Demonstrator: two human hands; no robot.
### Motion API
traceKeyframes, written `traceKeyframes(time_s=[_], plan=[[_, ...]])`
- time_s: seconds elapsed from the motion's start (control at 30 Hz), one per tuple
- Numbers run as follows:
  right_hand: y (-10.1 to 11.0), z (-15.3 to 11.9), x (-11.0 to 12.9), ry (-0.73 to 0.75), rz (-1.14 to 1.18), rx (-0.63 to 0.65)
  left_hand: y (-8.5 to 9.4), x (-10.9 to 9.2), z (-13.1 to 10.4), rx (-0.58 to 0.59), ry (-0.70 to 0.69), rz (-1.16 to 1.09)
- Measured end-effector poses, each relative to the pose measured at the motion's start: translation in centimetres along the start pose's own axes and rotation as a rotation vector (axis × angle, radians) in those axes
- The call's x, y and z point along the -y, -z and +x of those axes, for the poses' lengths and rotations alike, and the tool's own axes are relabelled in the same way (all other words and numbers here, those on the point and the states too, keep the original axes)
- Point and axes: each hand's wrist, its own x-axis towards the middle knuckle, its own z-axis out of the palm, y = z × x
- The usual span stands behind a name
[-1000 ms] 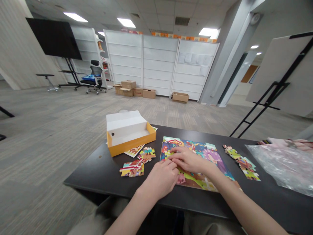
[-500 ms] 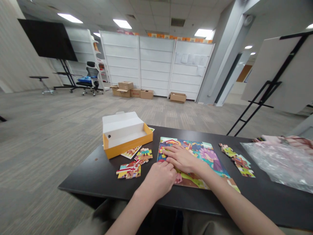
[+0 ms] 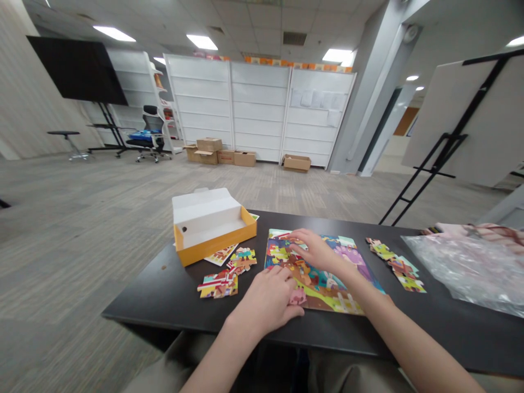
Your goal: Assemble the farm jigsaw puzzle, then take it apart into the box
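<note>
A colourful jigsaw puzzle with farm-animal pictures lies flat on the black table. My left hand rests at its lower left edge, thumb stretched apart and fingers lying on the puzzle. Over the upper left part hovers or rests my right hand, fingers extended and spread; I cannot tell whether the fingertips touch. Between the hands a yellow-green piece shows on the puzzle. To the left lie loose puzzle pieces in a heap, and more pieces form a line on the right.
An open yellow box with a white lid stands at the table's back left, on a printed sheet. Clear plastic wrapping covers the right side of the black table. Beyond are cardboard boxes and a whiteboard stand.
My right hand has lifted and shifted up and right, uncovering more of the puzzle's middle. My left hand's thumb has spread away from its fingers.
</note>
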Motion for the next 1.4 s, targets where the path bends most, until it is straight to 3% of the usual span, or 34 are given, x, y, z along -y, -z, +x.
traceKeyframes(time_s=[0.1, 0.27, 0.57, 0.77, 0.9, 1.4], plan=[[2.2, -0.1, -1.5, -0.149, -0.042, -0.042, 0.0, 0.1, 0.1, 0.009, 0.012, -0.001], [3.9, -0.8, -3.5, -0.203, -0.148, 0.099, 0.2, 0.2, 0.6, 0.027, 0.003, 0.010], [3.3, -1.2, -3.2, -0.233, -0.278, 0.203, 0.6, 0.2, 1.1, 0.055, 0.014, 0.020], [2.4, -1.4, -3.7, -0.115, -0.157, 0.244, 0.4, 0.3, 0.9, 0.031, -0.005, 0.017], [1.6, -1.6, -4.2, -0.144, -0.155, 0.301, 0.4, 0.3, 0.9, 0.039, -0.003, 0.003], [2.1, -1.5, -4.1, -0.260, 0.028, 0.217, 0.5, 0.3, 0.8, 0.045, 0.012, -0.028]])
